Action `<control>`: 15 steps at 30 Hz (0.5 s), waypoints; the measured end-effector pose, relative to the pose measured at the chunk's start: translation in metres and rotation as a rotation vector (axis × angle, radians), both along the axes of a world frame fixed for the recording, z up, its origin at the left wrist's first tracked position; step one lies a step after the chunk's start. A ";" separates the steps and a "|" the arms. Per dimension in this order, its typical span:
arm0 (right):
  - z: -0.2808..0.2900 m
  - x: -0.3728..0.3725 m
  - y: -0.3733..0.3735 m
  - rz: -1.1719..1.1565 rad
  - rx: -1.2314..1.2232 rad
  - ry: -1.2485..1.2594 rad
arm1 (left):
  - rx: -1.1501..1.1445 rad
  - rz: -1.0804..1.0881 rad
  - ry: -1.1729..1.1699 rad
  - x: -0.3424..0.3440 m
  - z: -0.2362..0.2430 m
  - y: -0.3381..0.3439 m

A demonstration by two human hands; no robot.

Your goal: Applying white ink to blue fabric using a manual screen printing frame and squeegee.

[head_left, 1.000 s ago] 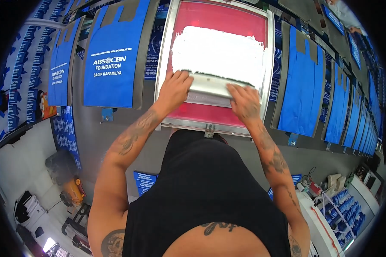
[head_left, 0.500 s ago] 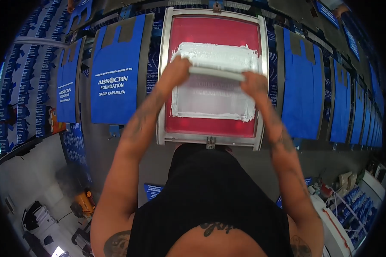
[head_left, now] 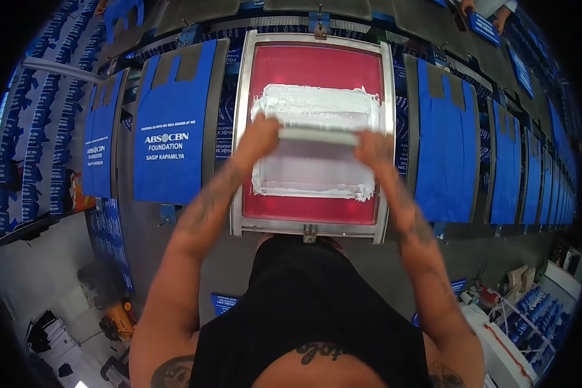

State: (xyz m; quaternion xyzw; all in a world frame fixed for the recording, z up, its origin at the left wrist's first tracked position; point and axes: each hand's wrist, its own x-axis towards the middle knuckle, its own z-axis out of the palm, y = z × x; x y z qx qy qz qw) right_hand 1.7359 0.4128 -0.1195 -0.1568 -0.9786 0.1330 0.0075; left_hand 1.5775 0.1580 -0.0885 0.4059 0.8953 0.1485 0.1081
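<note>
A squeegee with a pale bar-like handle lies crosswise over a printing screen. My left hand is closed round its left end, and my right hand grips the right end; both are a little blurred. Under it, the screen's red mesh sits in a silvery metal frame. Thick white ink is banked beyond the squeegee, with a thinner whitish film on the near side and a ragged white ridge along the near edge. Faint lettering shows through the film. What lies beneath the screen is mostly hidden.
Flat boards flank the screen, carrying a printed blue bag on the left and a plain blue bag on the right. More blue bags line the far right. Another person's hands hold a blue piece at top right. Metal clamps stick out.
The whole scene sits lower in the picture as the view has shifted. Over the screen, both hands and the squeegee have come slightly nearer to me. My grip stays the same.
</note>
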 end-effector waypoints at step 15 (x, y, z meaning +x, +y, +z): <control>0.005 0.026 -0.016 0.018 -0.041 -0.025 | 0.013 0.032 -0.009 0.025 -0.002 -0.023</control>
